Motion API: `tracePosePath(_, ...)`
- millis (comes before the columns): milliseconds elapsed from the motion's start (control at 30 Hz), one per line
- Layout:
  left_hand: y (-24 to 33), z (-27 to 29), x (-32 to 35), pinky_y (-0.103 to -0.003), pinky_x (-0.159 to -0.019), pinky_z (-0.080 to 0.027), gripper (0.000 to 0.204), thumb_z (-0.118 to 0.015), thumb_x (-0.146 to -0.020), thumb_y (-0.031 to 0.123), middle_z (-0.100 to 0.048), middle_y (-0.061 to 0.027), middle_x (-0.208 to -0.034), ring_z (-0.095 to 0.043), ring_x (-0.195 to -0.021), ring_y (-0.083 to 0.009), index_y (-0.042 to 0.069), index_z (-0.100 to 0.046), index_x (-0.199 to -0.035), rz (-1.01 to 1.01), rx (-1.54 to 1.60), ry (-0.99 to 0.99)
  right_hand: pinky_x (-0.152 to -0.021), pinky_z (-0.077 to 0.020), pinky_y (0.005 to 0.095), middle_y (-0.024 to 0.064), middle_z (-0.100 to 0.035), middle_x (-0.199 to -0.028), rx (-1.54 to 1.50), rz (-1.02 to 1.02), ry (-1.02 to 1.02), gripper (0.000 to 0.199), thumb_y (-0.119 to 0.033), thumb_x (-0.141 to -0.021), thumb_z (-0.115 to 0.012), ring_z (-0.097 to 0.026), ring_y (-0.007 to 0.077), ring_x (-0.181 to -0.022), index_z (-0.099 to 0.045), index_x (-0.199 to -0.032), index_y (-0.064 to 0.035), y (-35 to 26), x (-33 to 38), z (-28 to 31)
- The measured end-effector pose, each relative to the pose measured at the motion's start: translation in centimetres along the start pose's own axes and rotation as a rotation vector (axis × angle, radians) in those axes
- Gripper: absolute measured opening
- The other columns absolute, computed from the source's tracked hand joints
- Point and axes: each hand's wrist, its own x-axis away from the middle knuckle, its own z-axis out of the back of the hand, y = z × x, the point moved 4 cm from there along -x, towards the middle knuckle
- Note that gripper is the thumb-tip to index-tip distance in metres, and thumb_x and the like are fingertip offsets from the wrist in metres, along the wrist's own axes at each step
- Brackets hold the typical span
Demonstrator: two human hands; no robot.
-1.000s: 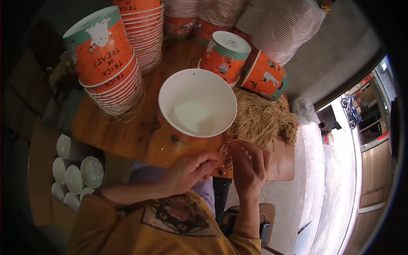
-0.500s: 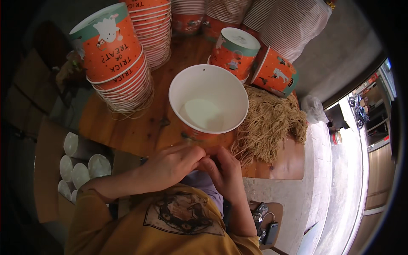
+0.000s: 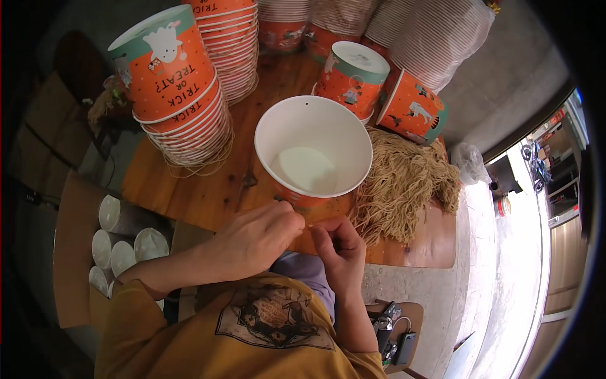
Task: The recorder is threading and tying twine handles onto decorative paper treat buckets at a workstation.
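A paper bucket [image 3: 309, 148], white inside with orange outside, stands in front of me on the wooden table. A small dark hole shows near its far rim. Just below its near rim, my left hand [image 3: 265, 237] is closed with its knuckles up. My right hand [image 3: 341, 249] pinches thumb against forefinger close beside the left fingertips. Whatever lies between the fingers is too small to make out. A heap of tan twine [image 3: 407, 186] lies right of the bucket, near my right hand.
Stacked orange buckets [image 3: 167, 82] with twine loops stand at the left. Another bucket is upside down [image 3: 352, 79], and one lies on its side [image 3: 413, 107]. Wrapped bucket stacks [image 3: 442, 38] fill the back. Below left, a cardboard box [image 3: 76, 252] holds white-ended cylinders [image 3: 151, 245].
My hands, pressed together before, have drawn slightly apart at the fingertips. The right hand has moved a little to the right and down. The whole view has shifted slightly.
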Motion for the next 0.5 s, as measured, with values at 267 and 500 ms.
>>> tracePosePath(267,1.2,-0.1,-1.4,-0.034,-0.070,-0.051,0.031,-0.068,-0.079,0.000,-0.055,-0.0088,-0.094,-0.061,-0.087,-0.0276,0.003,-0.053,-0.106,-0.025,-0.054,0.197,-0.060,-0.0399,0.0170,-0.0047,-0.058,-0.072,0.000,0.048,0.074,0.008,-0.008,-0.093,-0.062,-0.047,0.0003,-0.067,-0.062,-0.093,0.0006,-0.4,0.0,0.0)
tracePosePath(500,0.4,-0.3,-1.1,-0.035,-0.073,-0.051,0.024,-0.064,-0.081,0.001,-0.053,-0.0099,-0.094,-0.060,-0.088,-0.0271,0.002,-0.052,-0.101,-0.003,0.011,0.030,-0.059,-0.0396,0.0182,-0.0056,-0.056,-0.072,0.006,0.016,-0.005,0.012,-0.011,-0.095,-0.062,-0.046,0.0014,-0.065,-0.063,-0.096,0.0001,-0.2,0.4,0.0)
